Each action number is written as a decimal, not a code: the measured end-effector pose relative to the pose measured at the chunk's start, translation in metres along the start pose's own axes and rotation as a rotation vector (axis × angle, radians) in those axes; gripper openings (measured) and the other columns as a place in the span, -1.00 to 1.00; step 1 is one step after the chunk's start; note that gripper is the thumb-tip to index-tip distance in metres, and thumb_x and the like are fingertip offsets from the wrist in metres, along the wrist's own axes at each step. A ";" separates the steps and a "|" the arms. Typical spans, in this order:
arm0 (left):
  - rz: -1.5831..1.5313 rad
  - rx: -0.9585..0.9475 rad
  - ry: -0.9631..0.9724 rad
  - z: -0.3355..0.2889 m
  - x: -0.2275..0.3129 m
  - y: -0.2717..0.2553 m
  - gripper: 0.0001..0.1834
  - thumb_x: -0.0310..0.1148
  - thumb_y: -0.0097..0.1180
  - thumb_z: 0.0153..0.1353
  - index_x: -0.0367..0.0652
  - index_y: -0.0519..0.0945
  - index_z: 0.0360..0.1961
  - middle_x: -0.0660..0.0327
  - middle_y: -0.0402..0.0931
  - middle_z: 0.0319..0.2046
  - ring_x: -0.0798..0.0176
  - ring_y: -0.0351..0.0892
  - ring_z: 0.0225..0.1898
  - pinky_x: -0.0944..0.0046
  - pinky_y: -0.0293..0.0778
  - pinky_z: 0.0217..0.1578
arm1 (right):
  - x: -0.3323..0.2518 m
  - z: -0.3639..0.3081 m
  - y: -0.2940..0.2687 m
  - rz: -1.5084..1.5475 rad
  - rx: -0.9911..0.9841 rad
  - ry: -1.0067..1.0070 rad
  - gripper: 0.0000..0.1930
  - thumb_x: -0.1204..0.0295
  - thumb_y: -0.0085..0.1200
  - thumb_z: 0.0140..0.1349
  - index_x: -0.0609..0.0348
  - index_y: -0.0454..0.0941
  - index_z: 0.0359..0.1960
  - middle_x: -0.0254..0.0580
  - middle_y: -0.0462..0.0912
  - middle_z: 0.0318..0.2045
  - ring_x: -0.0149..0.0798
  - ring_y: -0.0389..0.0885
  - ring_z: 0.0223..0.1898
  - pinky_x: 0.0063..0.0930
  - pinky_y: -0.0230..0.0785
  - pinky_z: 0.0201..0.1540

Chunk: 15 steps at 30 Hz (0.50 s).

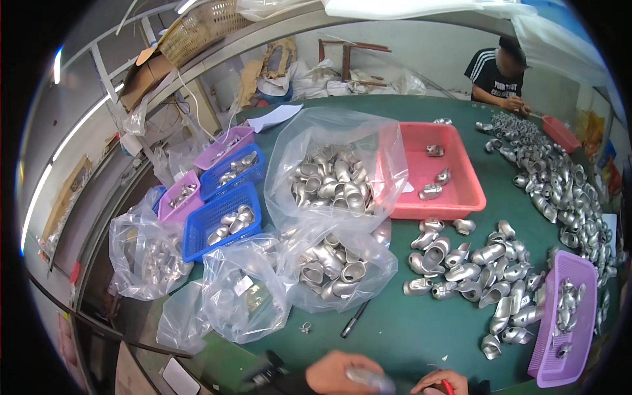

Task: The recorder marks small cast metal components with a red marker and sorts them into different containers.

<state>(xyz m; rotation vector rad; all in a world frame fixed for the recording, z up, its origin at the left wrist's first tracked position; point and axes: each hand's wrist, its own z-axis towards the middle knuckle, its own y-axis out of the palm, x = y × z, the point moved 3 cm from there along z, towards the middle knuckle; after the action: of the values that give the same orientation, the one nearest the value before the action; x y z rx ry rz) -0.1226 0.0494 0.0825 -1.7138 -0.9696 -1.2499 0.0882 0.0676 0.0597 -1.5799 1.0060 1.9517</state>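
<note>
At the lower edge, my left hand [339, 374] is closed round a curved silver metal casting [368, 380], blurred by motion. Just to its right, my right hand [442, 382] grips a slim red-handled tool [448, 387]; its working end is cut off or hidden. A black pen [354, 320] lies on the green table above my left hand. Left of the pen is a small metal piece [305, 327]. Loose silver castings [484, 270] are heaped ahead of my right hand.
Clear plastic bags [339, 263] of castings stand mid-table, beside a red tray [471, 204]. Blue baskets [191, 243] and pink baskets line the left. A purple basket [536, 368] sits at right, near a long pile of parts [546, 171]. A person [500, 76] works at the far right.
</note>
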 end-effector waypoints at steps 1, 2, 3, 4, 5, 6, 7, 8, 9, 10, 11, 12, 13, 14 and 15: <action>-0.334 0.042 -0.253 0.008 0.024 -0.020 -0.74 -0.43 0.12 -0.12 -0.25 0.46 -0.34 0.21 0.45 -0.51 0.44 0.44 -0.44 0.49 0.37 -0.46 | 0.008 -0.003 -0.005 -0.010 0.055 0.085 -0.81 0.68 -0.16 0.00 0.31 0.28 -0.29 -0.10 0.46 -0.44 -0.31 0.43 -0.34 -0.52 0.24 -0.23; -0.246 0.165 -0.111 0.021 0.034 -0.048 -0.70 -0.43 0.11 -0.13 -0.28 0.43 -0.31 0.21 0.45 -0.52 0.43 0.44 -0.45 0.49 0.36 -0.45 | 0.012 -0.006 -0.009 -0.017 0.115 0.169 -0.84 0.66 -0.18 0.02 0.31 0.29 -0.31 -0.14 0.47 -0.47 -0.35 0.44 -0.38 -0.57 0.25 -0.26; -0.021 0.412 0.164 0.031 0.050 -0.079 -0.70 -0.47 0.11 -0.15 -0.30 0.43 -0.31 0.23 0.45 -0.54 0.42 0.45 -0.47 0.49 0.36 -0.43 | 0.007 -0.007 -0.007 0.006 0.127 0.164 -0.86 0.64 -0.18 0.03 0.31 0.31 -0.32 -0.14 0.47 -0.47 -0.38 0.43 -0.39 -0.59 0.25 -0.30; -0.240 0.550 0.179 0.040 0.057 -0.103 -0.54 -0.53 0.08 -0.14 -0.32 0.29 -0.13 0.17 0.43 -0.46 0.33 0.45 -0.44 0.43 0.37 -0.39 | 0.006 -0.010 -0.006 0.000 0.136 0.162 -0.86 0.64 -0.18 0.03 0.31 0.31 -0.32 -0.14 0.47 -0.47 -0.38 0.43 -0.39 -0.59 0.25 -0.30; -0.356 0.632 0.227 0.048 0.074 -0.118 -0.45 -0.53 0.06 -0.12 -0.30 0.17 -0.05 0.12 0.39 -0.37 0.29 0.43 -0.36 0.41 0.36 -0.36 | 0.004 -0.013 -0.007 0.012 0.151 0.166 -0.86 0.63 -0.17 0.04 0.31 0.31 -0.32 -0.15 0.47 -0.48 -0.38 0.43 -0.41 -0.60 0.25 -0.30; -0.469 0.714 0.278 0.053 0.085 -0.126 -0.36 -0.53 0.03 -0.10 -0.28 0.04 0.03 0.07 0.35 -0.28 0.24 0.40 -0.28 0.38 0.36 -0.34 | 0.003 -0.015 -0.010 0.024 0.165 0.164 -0.86 0.62 -0.17 0.04 0.31 0.31 -0.32 -0.17 0.47 -0.50 -0.39 0.43 -0.42 -0.60 0.25 -0.31; -0.334 0.770 0.345 0.054 0.090 -0.124 -0.31 -0.53 0.01 -0.09 -0.25 -0.05 0.06 0.04 0.28 -0.21 0.21 0.35 -0.20 0.36 0.35 -0.32 | 0.002 -0.018 -0.014 0.021 0.182 0.159 -0.86 0.62 -0.17 0.04 0.31 0.31 -0.32 -0.17 0.47 -0.50 -0.39 0.43 -0.42 -0.60 0.25 -0.31; -0.187 0.831 0.411 0.050 0.096 -0.120 -0.26 -0.53 -0.01 -0.08 -0.21 -0.15 0.09 0.00 0.22 -0.14 0.18 0.29 -0.13 0.35 0.35 -0.30 | -0.001 -0.021 -0.018 0.011 0.221 0.162 -0.87 0.61 -0.17 0.05 0.31 0.32 -0.32 -0.19 0.47 -0.53 -0.41 0.42 -0.44 -0.62 0.25 -0.33; 0.062 0.849 0.455 0.048 0.096 -0.112 -0.32 -0.53 -0.03 -0.07 -0.20 -0.07 0.07 0.01 0.19 -0.12 0.22 0.22 -0.06 0.37 0.33 -0.29 | -0.001 -0.026 -0.020 -0.001 0.277 0.169 -0.87 0.59 -0.16 0.06 0.30 0.32 -0.32 -0.21 0.47 -0.55 -0.43 0.42 -0.46 -0.63 0.25 -0.35; 0.146 0.853 0.443 0.048 0.089 -0.104 -0.37 -0.55 -0.03 -0.07 -0.21 0.00 0.05 0.04 0.22 -0.14 0.25 0.26 -0.12 0.40 0.30 -0.30 | 0.000 -0.030 -0.022 0.006 0.309 0.171 -0.87 0.59 -0.16 0.06 0.30 0.32 -0.32 -0.21 0.47 -0.55 -0.43 0.42 -0.46 -0.63 0.25 -0.35; 0.121 0.801 0.427 0.051 0.080 -0.094 -0.41 -0.55 -0.03 -0.08 -0.22 0.05 0.03 0.06 0.23 -0.15 0.27 0.27 -0.14 0.40 0.29 -0.30 | 0.003 -0.031 -0.029 -0.061 0.413 0.172 -0.87 0.57 -0.17 0.07 0.29 0.32 -0.32 -0.22 0.47 -0.57 -0.44 0.41 -0.48 -0.64 0.24 -0.38; 0.095 0.754 0.406 0.050 0.070 -0.083 -0.44 -0.54 -0.03 -0.08 -0.23 0.10 0.00 0.08 0.23 -0.16 0.29 0.28 -0.17 0.40 0.29 -0.31 | 0.007 -0.034 -0.034 -0.129 0.511 0.179 -0.88 0.55 -0.17 0.08 0.29 0.33 -0.32 -0.24 0.47 -0.59 -0.46 0.40 -0.51 -0.65 0.24 -0.40; 0.109 0.633 0.359 0.054 0.057 -0.068 -0.46 -0.53 -0.03 -0.08 -0.24 0.11 -0.01 0.08 0.25 -0.18 0.28 0.29 -0.18 0.38 0.30 -0.29 | 0.011 -0.036 -0.039 -0.156 0.576 0.162 -0.88 0.52 -0.19 0.09 0.30 0.34 -0.35 -0.24 0.47 -0.61 -0.47 0.39 -0.55 -0.65 0.25 -0.46; 0.121 0.511 0.314 0.062 0.046 -0.055 -0.47 -0.53 -0.03 -0.08 -0.24 0.13 -0.02 0.08 0.26 -0.20 0.26 0.29 -0.19 0.36 0.31 -0.27 | 0.018 -0.039 -0.043 -0.157 0.602 0.173 -0.88 0.52 -0.19 0.09 0.30 0.34 -0.35 -0.24 0.47 -0.61 -0.47 0.39 -0.55 -0.65 0.25 -0.46; 0.276 0.377 0.276 0.072 0.043 -0.040 -0.48 -0.49 -0.01 -0.09 -0.27 0.15 -0.04 0.05 0.25 -0.20 0.22 0.29 -0.18 0.34 0.30 -0.26 | 0.021 -0.040 -0.046 -0.345 0.604 0.110 -0.88 0.51 -0.19 0.09 0.30 0.36 -0.37 -0.23 0.47 -0.63 -0.46 0.40 -0.57 -0.64 0.26 -0.48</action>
<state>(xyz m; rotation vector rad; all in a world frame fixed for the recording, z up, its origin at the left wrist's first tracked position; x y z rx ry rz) -0.1232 0.1361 0.1153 -1.2906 -0.7215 -1.0140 0.1422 0.0645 0.0242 -1.3967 1.1371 1.1915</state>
